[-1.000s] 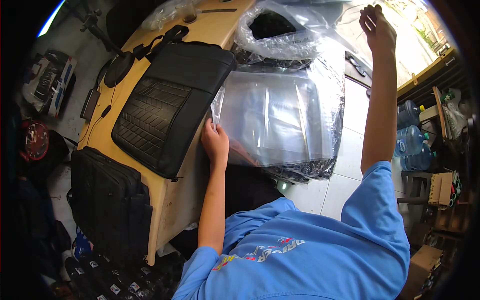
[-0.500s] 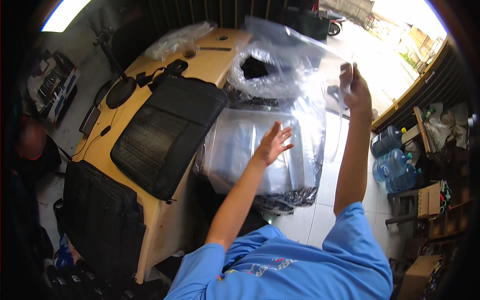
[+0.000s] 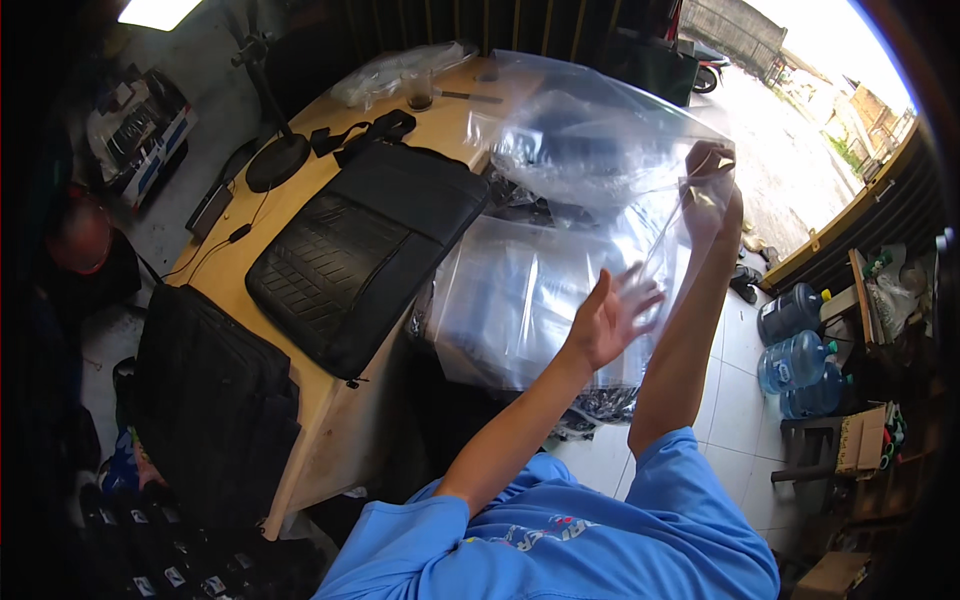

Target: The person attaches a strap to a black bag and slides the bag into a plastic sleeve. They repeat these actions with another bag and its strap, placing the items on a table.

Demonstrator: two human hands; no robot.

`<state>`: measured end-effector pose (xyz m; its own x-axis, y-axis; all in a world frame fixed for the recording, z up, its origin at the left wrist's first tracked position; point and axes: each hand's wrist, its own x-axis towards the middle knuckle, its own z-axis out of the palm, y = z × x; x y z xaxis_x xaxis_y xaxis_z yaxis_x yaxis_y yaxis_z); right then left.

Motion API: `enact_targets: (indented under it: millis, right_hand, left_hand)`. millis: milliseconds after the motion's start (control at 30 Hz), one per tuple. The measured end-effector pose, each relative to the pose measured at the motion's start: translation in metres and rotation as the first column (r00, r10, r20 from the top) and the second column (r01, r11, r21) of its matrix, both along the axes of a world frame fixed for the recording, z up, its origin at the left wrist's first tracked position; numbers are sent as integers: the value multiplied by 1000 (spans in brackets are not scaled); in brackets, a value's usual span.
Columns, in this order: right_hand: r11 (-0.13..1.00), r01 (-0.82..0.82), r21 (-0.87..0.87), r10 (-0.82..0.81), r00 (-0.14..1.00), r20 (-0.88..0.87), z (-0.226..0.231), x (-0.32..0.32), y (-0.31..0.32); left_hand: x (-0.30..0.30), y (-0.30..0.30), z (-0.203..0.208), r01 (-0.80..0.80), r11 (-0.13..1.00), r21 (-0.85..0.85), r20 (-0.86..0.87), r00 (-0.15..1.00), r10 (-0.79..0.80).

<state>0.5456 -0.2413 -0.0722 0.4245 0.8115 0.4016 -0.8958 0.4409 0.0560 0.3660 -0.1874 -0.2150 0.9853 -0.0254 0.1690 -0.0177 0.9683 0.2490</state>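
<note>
A large clear plastic bag (image 3: 590,110) hangs spread out ahead of me. My right hand (image 3: 710,185), raised at the right, pinches its edge. Lower down, my left hand (image 3: 618,320) has its fingers apart; they look slightly hazy beside the bag's hanging edge, and I cannot tell whether they touch the film. Below both hands lies a stack of flat clear plastic bags (image 3: 500,300) on a plastic-wrapped pile. To the left, a black backpack (image 3: 350,260) with a ribbed front panel lies flat on the wooden table (image 3: 290,345).
Another black bag (image 3: 200,400) leans against the table's near left end. On the table are a lamp base (image 3: 277,163), a glass (image 3: 418,90) and crumpled plastic (image 3: 400,70). Large water bottles (image 3: 795,360) stand at the right near a cardboard box (image 3: 860,440).
My left hand has moved right, toward the plastic bag's edge. The right hand still grips the bag and has come slightly down, with the film now draped over its wrist.
</note>
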Motion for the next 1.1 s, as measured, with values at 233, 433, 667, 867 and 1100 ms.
enact_targets:
  millis: [233, 433, 667, 867, 1100]
  right_hand:
    - [667, 626, -405, -573, 778, 259, -6, -54, 49]
    - [682, 551, -480, -396, 831, 391, 14, -162, 205]
    - [802, 212, -558, 240, 742, 626, -17, -260, 303]
    - [828, 494, -265, 358, -103, 928, -53, -250, 281]
    - [557, 523, 645, 240, -845, 477, -106, -255, 236]
  left_hand:
    - [-104, 127, 103, -646, 642, 412, -6, 703, 711]
    - [-233, 247, 232, -729, -197, 656, 466, 186, 865]
    - [-362, 327, 245, -277, -424, 862, 353, -273, 895]
    - [-436, 367, 243, 165, -619, 767, 638, -292, 713]
    - [-414, 433, 296, 579, -623, 525, 787, -51, 615]
